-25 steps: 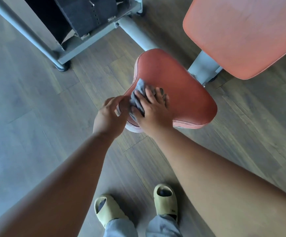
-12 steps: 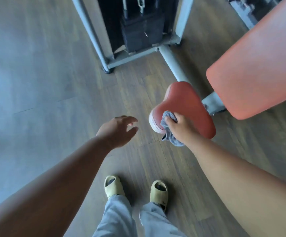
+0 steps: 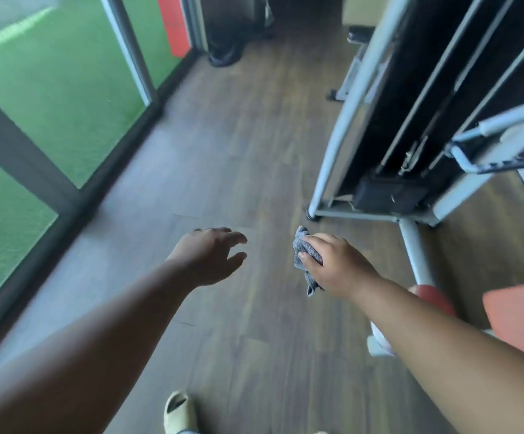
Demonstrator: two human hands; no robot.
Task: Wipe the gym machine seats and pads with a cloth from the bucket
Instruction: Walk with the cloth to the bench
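Note:
My right hand is closed on a crumpled grey cloth, held in the air over the wooden floor, off the machine. My left hand hangs beside it with fingers spread and nothing in it. The red seat shows only as a sliver at the lower right, mostly hidden behind my right forearm. Part of the red back pad sits at the right edge. No bucket is in view.
The grey machine frame with its black weight stack stands to the right, and a floor bar runs towards the seat. Glass wall panels with green turf behind line the left. Another red pad is far ahead. Wooden floor stretches forward.
My right hand has lifted the cloth off the red seat and swung left. The left hand let go earlier and stays open. My view has turned up and left, away from the seat.

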